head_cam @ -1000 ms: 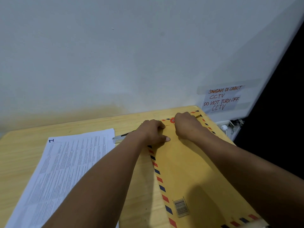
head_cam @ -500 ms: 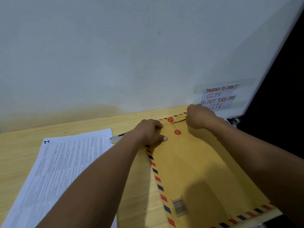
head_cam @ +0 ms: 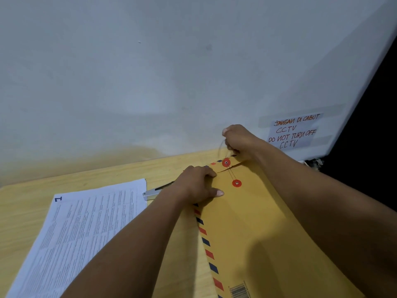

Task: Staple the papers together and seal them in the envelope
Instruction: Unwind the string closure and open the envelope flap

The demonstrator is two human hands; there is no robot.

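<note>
Both our forearms reach forward, bare, converging far-centre. Left hand (head_cam: pixel 198 183) palm-down, fingers curled, thumb out to the right, pressing flat. Right hand (head_cam: pixel 239 140) raised just beyond it, closed into a fist, fingers pinched, knuckles up, wrist bent down.

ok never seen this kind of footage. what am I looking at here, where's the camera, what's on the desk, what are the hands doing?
There is no machine: a person works with bare hands, and one wide-angle camera on their head looks forward and down, so both forearms come in from the bottom.

On the wooden desk lies a brown envelope with red and blue striped edges and two red string-tie discs. Left of it is a sheet of printed papers. A metal tool, probably the stapler, pokes out from behind the left wrist.

The left hand presses flat on the envelope near its flap. The right hand is raised above the upper disc, pinching the thin closure string. A taped note is on the wall.
</note>
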